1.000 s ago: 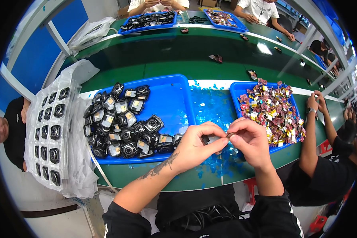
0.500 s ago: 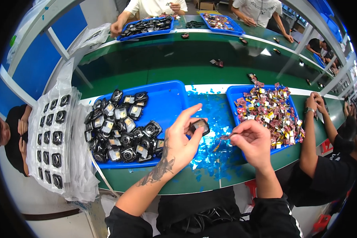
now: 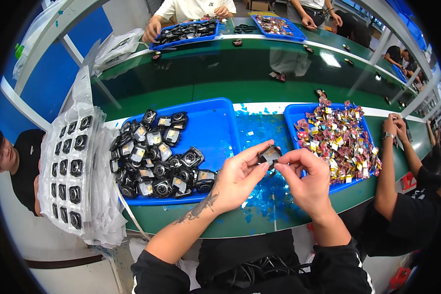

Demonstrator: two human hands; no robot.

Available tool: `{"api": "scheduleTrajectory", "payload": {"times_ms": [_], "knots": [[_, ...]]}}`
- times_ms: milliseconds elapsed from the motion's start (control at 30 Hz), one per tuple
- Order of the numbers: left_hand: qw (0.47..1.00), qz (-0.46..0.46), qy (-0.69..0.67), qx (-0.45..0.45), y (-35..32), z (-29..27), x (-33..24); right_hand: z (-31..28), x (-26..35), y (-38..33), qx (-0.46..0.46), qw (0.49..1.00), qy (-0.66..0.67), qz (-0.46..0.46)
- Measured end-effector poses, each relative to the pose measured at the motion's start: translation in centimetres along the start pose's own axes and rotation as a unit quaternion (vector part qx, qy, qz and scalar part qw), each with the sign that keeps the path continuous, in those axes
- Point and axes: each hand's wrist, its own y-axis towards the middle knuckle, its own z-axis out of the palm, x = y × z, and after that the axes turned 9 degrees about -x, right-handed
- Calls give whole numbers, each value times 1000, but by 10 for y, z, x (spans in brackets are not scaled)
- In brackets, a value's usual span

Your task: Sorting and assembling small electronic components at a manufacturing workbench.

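My left hand point(image 3: 237, 182) grips a small square black watch case point(image 3: 269, 155) between thumb and fingers above the bench, its pale inner side tilted up. My right hand point(image 3: 306, 179) is closed in a pinch at the near right edge of that case, its fingertips touching or almost touching it. What the pinch holds is hidden. To the left, a blue tray point(image 3: 225, 110) carries a heap of similar black watch cases point(image 3: 154, 159). On the right, another blue tray point(image 3: 291, 117) is piled with small reddish, yellow and white flexible circuit parts point(image 3: 335, 142).
Blue film scraps point(image 3: 259, 196) litter the green bench between the trays. Plastic blister sheets of watch parts point(image 3: 68, 169) stack at the left. Beyond runs a green belt point(image 3: 220, 68) with scattered parts. Co-workers sit across, at the left, and at the right, where a co-worker's arm point(image 3: 387, 166) reaches in.
My right hand has come up and left to the watch case, bringing the thin reddish part it pinched out of clear sight. My left hand has shifted right with the case.
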Motion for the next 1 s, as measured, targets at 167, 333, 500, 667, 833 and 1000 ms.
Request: {"api": "scheduleTrajectory", "payload": {"times_ms": [167, 333, 500, 667, 833, 1000], "knots": [[999, 46, 12, 1, 1, 4, 9, -8, 2, 10, 16, 998, -12, -61], [998, 57, 29, -4, 3, 4, 12, -12, 4, 11, 36, 998, 39, 22], [995, 73, 71, 8, 3, 8, 10, -12, 4, 14, 31, 999, 23, -28], [996, 58, 69, 14, 4, 5, 10, -12, 4, 18, 41, 998, 12, -38], [996, 72, 49, 19, 4, 6, 13, -11, 2, 17, 39, 998, 28, -38], [994, 75, 80, 22, 3, 5, 11, -10, 5, 17, 41, 999, 19, 2]]}}
